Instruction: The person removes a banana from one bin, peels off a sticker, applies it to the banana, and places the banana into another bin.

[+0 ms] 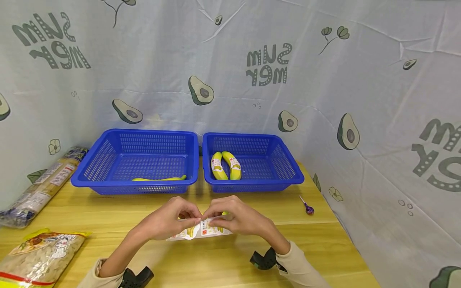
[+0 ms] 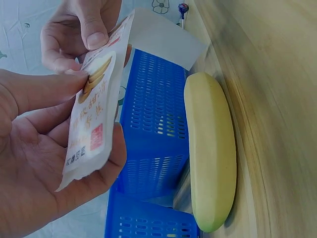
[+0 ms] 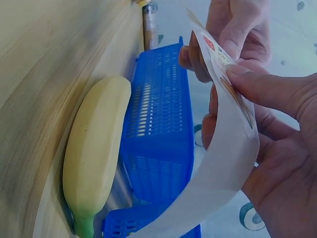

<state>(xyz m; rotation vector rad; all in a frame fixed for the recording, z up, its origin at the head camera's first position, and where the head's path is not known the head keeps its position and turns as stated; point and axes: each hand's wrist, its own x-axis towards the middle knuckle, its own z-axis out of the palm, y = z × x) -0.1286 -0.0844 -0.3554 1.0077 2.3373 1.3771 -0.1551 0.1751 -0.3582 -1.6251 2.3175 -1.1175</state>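
Both hands hold a strip of banana stickers (image 1: pixel 201 231) on white backing, stretched between them over the table. My left hand (image 1: pixel 171 219) pinches it between thumb and fingers, and my right hand (image 1: pixel 239 216) does likewise; their fingertips meet near the strip's middle. Printed bananas and a red mark show on the sticker (image 2: pixel 91 114) in the left wrist view. From the right hand the blank backing (image 3: pixel 208 183) curves down in the right wrist view. A plain banana (image 2: pixel 213 153) lies on the table just beyond the hands, mostly hidden behind them in the head view.
Two blue baskets stand at the back: the left basket (image 1: pixel 84 183) holds a banana (image 1: pixel 160 179), the right basket (image 1: pixel 288 181) two stickered bananas (image 1: pixel 217 168). A lollipop (image 1: pixel 309 209) lies at right. Noodle packs (image 1: pixel 47 186) and a yellow-edged food bag (image 1: pixel 43 254) lie at left.
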